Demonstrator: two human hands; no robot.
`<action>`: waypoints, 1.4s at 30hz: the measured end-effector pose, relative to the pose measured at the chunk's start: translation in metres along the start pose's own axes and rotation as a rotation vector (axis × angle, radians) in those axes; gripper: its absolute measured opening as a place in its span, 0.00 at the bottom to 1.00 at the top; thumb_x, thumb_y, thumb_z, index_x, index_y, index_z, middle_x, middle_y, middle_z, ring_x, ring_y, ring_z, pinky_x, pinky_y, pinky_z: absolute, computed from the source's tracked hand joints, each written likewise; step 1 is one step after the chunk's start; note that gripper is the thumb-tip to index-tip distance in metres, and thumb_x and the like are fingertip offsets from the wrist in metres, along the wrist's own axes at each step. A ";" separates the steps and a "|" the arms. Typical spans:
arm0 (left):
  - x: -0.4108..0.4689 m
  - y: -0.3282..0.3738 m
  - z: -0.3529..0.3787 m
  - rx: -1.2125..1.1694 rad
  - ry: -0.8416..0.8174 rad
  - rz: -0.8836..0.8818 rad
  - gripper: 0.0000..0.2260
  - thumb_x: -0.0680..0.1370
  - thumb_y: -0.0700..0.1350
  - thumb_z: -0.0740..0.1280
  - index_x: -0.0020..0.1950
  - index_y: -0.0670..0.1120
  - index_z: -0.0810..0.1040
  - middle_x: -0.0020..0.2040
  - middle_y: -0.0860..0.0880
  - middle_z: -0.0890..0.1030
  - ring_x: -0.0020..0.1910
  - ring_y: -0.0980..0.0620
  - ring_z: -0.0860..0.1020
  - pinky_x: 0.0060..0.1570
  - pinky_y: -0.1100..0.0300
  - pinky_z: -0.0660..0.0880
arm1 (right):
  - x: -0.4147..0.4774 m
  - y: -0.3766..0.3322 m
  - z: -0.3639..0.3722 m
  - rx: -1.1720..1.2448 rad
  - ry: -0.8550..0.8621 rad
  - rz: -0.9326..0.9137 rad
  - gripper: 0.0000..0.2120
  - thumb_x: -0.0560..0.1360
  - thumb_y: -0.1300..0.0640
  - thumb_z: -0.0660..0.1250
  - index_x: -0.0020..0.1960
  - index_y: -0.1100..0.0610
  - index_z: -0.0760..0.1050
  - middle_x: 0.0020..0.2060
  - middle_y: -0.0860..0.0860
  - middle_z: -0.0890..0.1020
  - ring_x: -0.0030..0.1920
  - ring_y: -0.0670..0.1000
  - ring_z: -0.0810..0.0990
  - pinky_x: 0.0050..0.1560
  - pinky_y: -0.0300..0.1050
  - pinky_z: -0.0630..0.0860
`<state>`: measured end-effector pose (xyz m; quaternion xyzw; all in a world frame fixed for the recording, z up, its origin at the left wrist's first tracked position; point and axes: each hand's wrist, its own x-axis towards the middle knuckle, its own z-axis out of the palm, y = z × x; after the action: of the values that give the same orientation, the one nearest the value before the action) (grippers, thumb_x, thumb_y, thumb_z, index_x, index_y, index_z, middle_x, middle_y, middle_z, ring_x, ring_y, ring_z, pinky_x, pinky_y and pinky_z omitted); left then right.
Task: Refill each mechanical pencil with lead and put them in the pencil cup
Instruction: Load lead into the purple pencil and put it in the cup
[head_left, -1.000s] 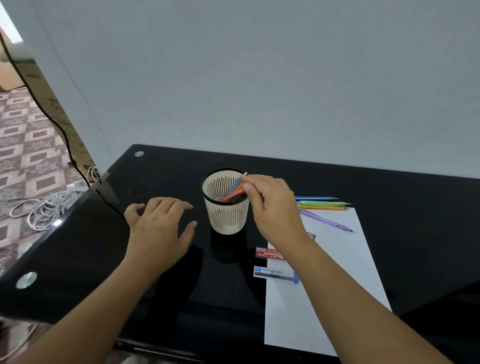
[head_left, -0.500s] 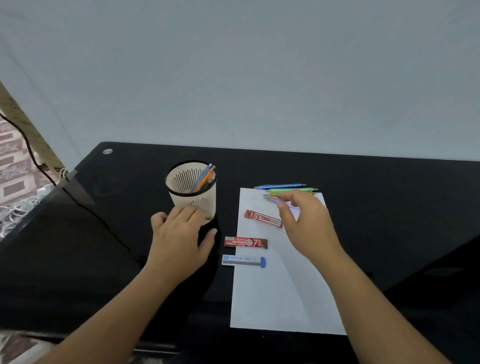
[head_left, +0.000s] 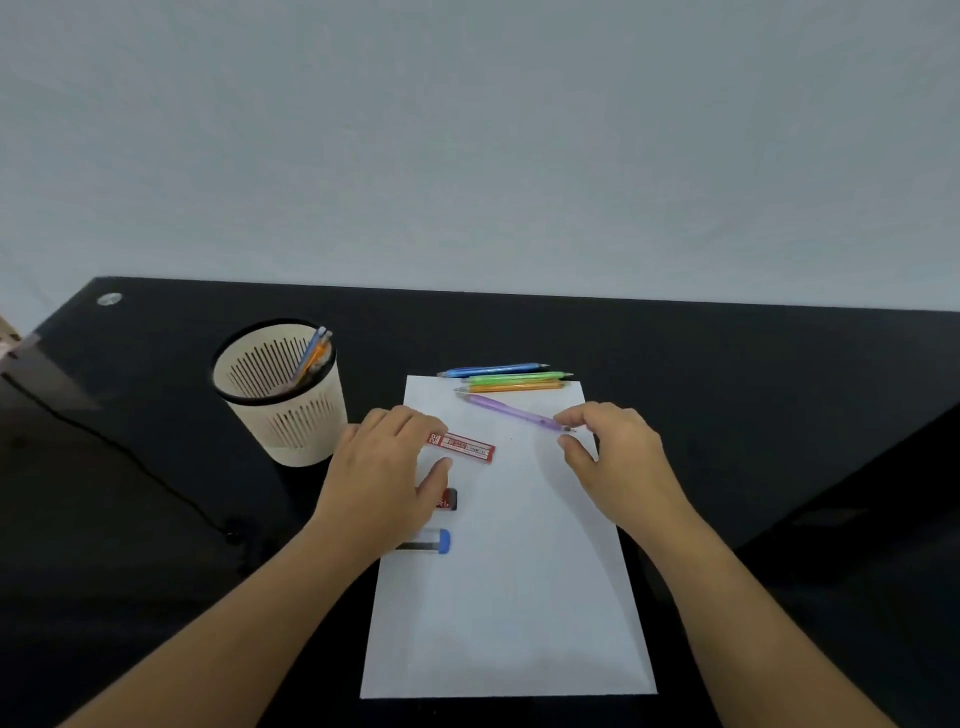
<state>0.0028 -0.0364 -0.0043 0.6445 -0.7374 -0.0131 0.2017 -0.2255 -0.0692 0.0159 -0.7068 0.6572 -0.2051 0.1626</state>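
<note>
black table (head_left: 727, 364) — cream pencil cup (head_left: 291, 415) at left, white paper sheet (head_left: 509, 597) beside it, blue pencil (head_left: 493, 370) just beyond

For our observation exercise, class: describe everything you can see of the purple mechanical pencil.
The purple mechanical pencil is slim, translucent plastic by its look, with a pale cap end and a dark tip. It lies flat and slanted on the white paper, cap far-left, tip right, just in front of a row of three other pencils. Index finger and thumb of the right hand flank the tip end; whether they already pinch it cannot be told.
</note>
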 end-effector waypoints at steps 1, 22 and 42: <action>0.004 0.000 0.003 0.000 -0.020 -0.010 0.17 0.77 0.56 0.66 0.64 0.55 0.74 0.61 0.56 0.75 0.60 0.56 0.72 0.62 0.58 0.69 | 0.004 0.000 0.002 -0.008 -0.003 -0.005 0.10 0.77 0.51 0.66 0.57 0.45 0.76 0.54 0.42 0.77 0.56 0.45 0.72 0.61 0.49 0.72; 0.024 -0.014 0.020 -0.023 -0.099 -0.013 0.12 0.78 0.55 0.63 0.61 0.57 0.75 0.59 0.59 0.75 0.58 0.59 0.71 0.61 0.59 0.68 | 0.045 0.000 0.033 -0.250 -0.065 -0.161 0.15 0.80 0.47 0.58 0.63 0.46 0.75 0.59 0.44 0.76 0.58 0.46 0.67 0.55 0.42 0.63; -0.021 0.010 -0.017 -0.088 -0.033 -0.038 0.14 0.77 0.53 0.68 0.62 0.55 0.76 0.60 0.56 0.77 0.58 0.56 0.73 0.61 0.56 0.72 | -0.041 -0.003 0.001 -0.125 0.020 -0.184 0.08 0.80 0.49 0.60 0.56 0.45 0.76 0.46 0.40 0.78 0.48 0.44 0.71 0.54 0.44 0.63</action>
<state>0.0004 -0.0101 0.0081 0.6487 -0.7268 -0.0601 0.2176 -0.2248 -0.0278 0.0129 -0.7709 0.6024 -0.1851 0.0921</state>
